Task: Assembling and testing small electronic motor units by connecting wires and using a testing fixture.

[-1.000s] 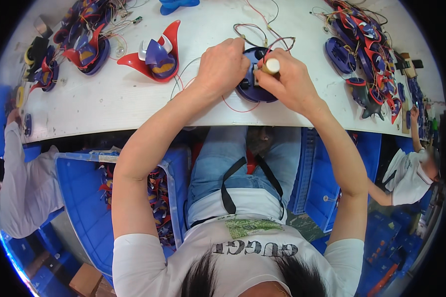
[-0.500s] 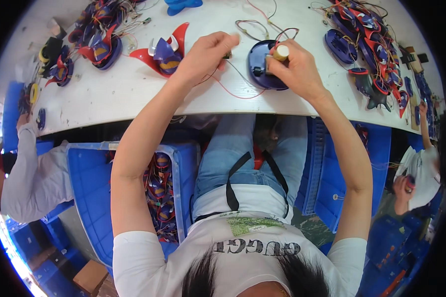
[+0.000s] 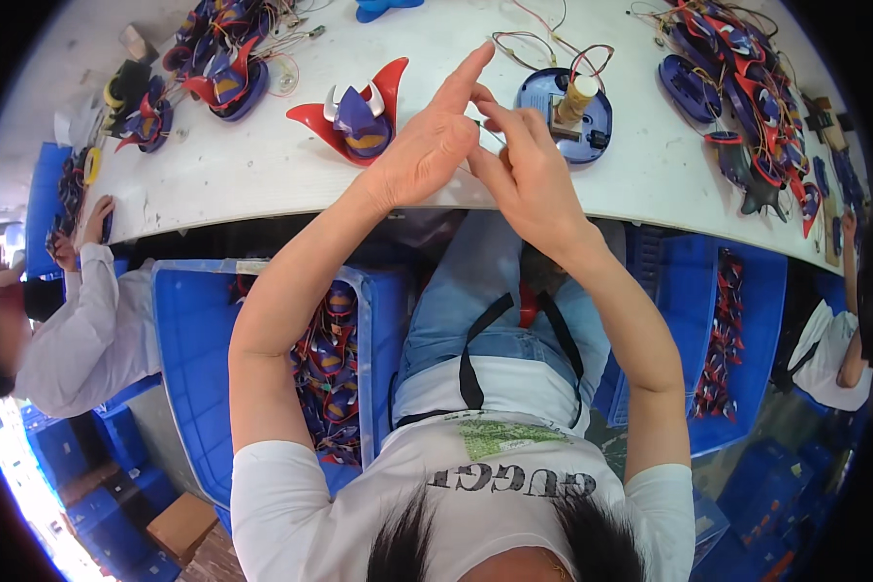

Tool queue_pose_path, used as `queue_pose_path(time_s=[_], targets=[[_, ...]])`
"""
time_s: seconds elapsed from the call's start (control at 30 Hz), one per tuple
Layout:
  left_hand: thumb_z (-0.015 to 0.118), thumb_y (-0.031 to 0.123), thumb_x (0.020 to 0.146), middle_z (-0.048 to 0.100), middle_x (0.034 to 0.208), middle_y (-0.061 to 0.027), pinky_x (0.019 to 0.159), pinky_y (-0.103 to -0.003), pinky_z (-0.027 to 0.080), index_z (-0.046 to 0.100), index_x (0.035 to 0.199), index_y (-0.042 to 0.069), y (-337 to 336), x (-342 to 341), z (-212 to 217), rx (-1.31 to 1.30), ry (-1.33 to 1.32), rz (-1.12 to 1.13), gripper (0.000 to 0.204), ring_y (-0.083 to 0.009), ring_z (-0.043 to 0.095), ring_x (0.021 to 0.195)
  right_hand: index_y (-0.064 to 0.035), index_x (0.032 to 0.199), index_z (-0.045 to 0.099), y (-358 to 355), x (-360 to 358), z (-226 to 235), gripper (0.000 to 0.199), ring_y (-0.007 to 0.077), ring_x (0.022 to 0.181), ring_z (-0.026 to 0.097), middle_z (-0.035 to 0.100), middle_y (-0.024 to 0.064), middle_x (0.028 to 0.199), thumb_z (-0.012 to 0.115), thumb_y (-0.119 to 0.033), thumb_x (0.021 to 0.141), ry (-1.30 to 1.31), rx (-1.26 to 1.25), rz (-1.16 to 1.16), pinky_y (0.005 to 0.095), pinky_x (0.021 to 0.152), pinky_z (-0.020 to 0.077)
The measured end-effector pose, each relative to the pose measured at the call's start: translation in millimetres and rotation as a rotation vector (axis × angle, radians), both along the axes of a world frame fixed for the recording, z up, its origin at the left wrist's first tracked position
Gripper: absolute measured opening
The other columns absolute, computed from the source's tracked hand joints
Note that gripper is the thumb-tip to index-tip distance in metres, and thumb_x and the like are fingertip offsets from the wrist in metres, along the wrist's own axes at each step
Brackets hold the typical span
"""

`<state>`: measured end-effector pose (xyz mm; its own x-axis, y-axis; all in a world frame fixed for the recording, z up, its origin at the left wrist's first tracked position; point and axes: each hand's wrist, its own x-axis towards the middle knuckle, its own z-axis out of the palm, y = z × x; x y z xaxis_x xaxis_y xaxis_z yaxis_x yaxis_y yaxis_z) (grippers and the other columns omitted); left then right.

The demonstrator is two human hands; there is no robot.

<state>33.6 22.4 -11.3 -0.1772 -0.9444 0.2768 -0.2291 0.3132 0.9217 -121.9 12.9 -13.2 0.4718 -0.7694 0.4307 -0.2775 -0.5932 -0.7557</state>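
My left hand (image 3: 435,145) is over the table with one finger stretched out and the others curled; what they hold is hidden. Touching it, my right hand (image 3: 533,175) pinches a thin wire (image 3: 491,135) between thumb and fingers. Just beyond the right hand lies a dark blue oval base (image 3: 593,145), open side up, with a tan-topped cylinder (image 3: 579,94) standing on it. Red and black wires (image 3: 592,56) loop behind the base. A purple, horned toy head (image 3: 364,124) with a red collar sits beside my left hand.
Piles of similar toy parts with wires lie at the far left (image 3: 225,82) and right (image 3: 747,107). A blue crate (image 3: 199,388) of toy heads stands left of my legs, another blue crate (image 3: 747,369) right. Co-workers sit on both sides. A blue piece (image 3: 386,8) lies at the back.
My right hand has let go of the cylinder on the base and come left to meet my left hand, pinching the wire. The camera view has shifted slightly.
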Motion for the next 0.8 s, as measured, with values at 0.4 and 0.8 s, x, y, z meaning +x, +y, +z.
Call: queue_pose_path(time_s=[0.4, 0.8], targets=[[0.057, 0.039, 0.091, 0.051, 0.108, -0.0114, 0.077, -0.027, 0.045, 0.048, 0.129, 0.002, -18.9, 48.6, -19.4, -0.35, -0.351, 0.212, 0.054, -0.0201, 0.054, 0.09, -0.0009, 0.105, 0.055, -5.0, -12.7, -29.1, 0.029, 0.0213, 0.081, 0.057, 0.056, 0.011, 0.102, 0.062, 0.009, 0.079, -0.072, -0.235, 0.068, 0.027, 0.071, 0.047], [0.058, 0.018, 0.093, 0.053, 0.067, -0.0003, 0.05, -0.018, 0.039, 0.056, 0.088, 0.006, 88.6, -13.6, 10.1, 0.682, 0.404, 0.238, 0.014, -0.007, 0.046, 0.055, 0.0003, 0.114, 0.055, 30.0, -15.1, -39.0, 0.038, 0.0204, 0.092, 0.06, 0.061, 0.0123, 0.103, 0.058, 0.013, 0.079, -0.321, 0.072, 0.146, 0.0262, 0.082, 0.049]])
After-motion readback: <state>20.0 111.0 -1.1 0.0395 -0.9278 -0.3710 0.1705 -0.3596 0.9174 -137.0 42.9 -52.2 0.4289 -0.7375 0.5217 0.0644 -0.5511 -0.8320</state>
